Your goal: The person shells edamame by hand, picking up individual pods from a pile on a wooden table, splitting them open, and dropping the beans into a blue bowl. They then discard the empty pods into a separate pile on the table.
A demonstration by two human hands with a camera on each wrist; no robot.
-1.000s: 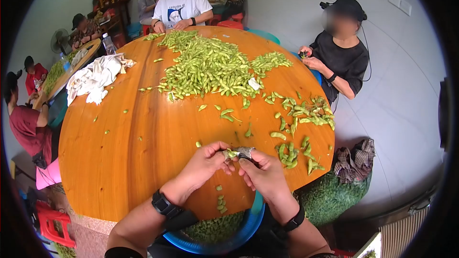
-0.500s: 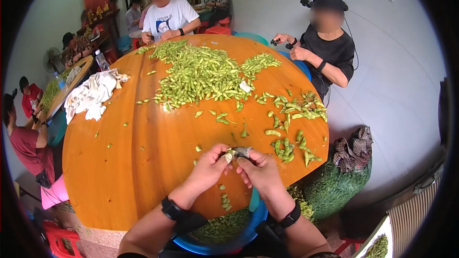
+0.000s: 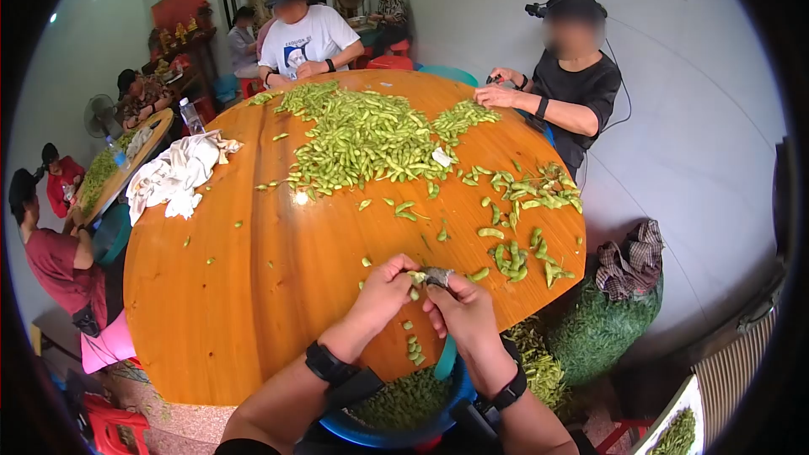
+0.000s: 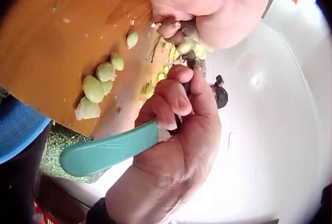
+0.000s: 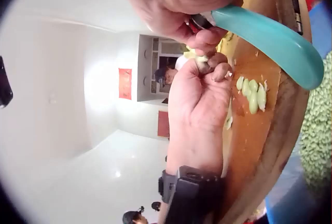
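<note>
My left hand pinches a green edamame pod between thumb and fingers above the near edge of the round table. Facing it, my right hand holds a tool by its turquoise handle, which sticks out below the palm; the tool's working end is hidden by the fingers. Something grey shows at the right fingertips, right beside the pod. Pale shelled beans lie on the wood under the hands. Below the table edge, a blue basin holds many shelled beans.
A big heap of edamame pods covers the table's far middle, with loose pods at the right. White cloth and a bottle are at the left. A full green sack stands right. Several people sit around.
Both hands stay together at the near edge while the pod turns slightly in the left fingers and a bean shows below it. The person in black across has reached toward the table.
</note>
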